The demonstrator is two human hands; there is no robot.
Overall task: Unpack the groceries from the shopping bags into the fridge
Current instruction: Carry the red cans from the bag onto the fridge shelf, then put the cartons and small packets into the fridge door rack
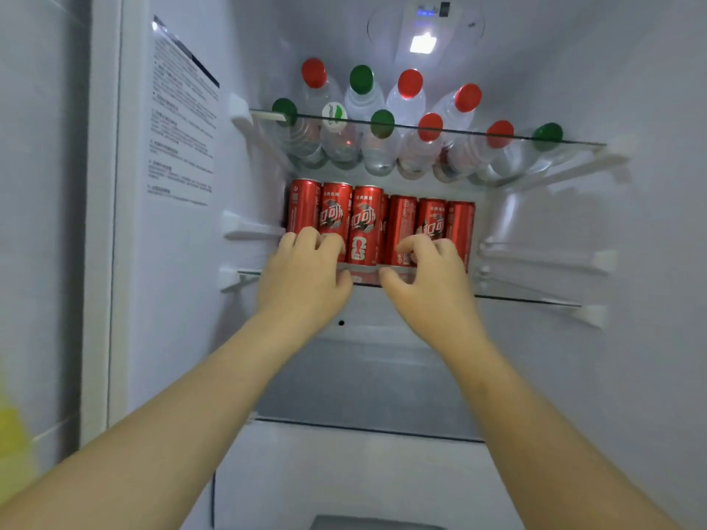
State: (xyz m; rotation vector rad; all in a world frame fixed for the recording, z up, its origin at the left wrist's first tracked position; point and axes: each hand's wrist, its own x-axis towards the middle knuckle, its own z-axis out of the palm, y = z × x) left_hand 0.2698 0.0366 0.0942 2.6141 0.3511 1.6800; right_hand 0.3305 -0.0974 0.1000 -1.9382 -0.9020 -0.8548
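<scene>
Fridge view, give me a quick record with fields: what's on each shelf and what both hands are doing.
upper shelf: water bottles, red and green caps
lower shelf: row of red cans
left hand: fingers curled against the leftmost cans
right hand: fingers curled against the cans on the right
below: bare compartment

From my remote feed: red cans (367, 223) with white lettering and dark swirled emblems line the front edge of the lower glass shelf (528, 298). On the upper glass shelf (497, 133), clear bottles (405, 105) carry red and green caps, one cap white with green print (334, 115). The fridge walls (631, 89) read pale grey-white; a white label of black text (183, 120) covers the left wall. A yellow blur (11, 453) marks the frame's left edge.
</scene>
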